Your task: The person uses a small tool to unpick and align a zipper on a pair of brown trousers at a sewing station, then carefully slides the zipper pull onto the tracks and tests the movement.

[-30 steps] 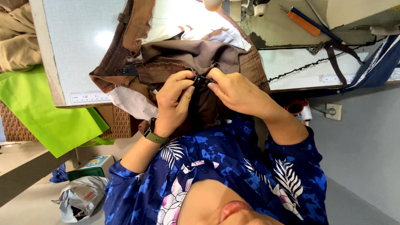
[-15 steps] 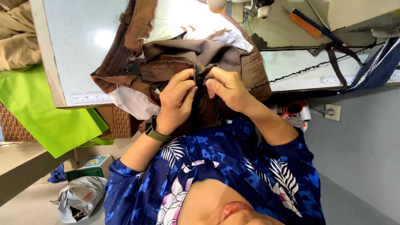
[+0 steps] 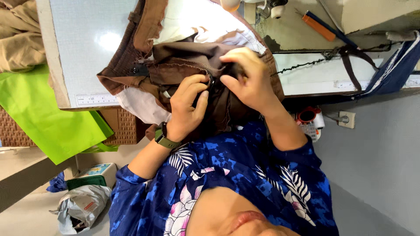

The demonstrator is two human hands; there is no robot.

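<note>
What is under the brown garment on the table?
White fabric pokes out beneath the garment, which lies on the pale table. The left hand and right hand pinch its dark middle; anything else underneath is covered.

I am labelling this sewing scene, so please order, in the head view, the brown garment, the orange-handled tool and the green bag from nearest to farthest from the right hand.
1. brown garment: pinched by the fingers of the right hand.
2. orange-handled tool: on the table, farther right.
3. green bag: far left, beside the table.
</note>
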